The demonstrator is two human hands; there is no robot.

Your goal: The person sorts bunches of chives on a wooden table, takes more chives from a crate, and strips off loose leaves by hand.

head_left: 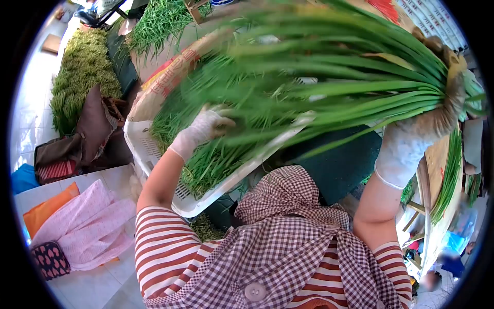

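Note:
My right hand (437, 108), in a white glove with brown-stained fingers, is closed around the base of a large bunch of garlic chives (360, 87). The long flat leaves fan out leftward and are blurred by motion. My left hand (208, 126), also white-gloved, has its fingers apart near the leaf tips and appears to hold nothing. Below it is a white plastic crate (198, 206) lined with a printed sack (172, 74). Loose green leaves (206, 167) fill the crate. The swinging bunch hides part of it.
Stacked bundles of greens (85, 77) lie at the far left, and a green heap (164, 23) lies at the back. A brown cushion (95, 118) and pink cloth (85, 221) are at left. More long leaves (447, 175) hang over a board at right.

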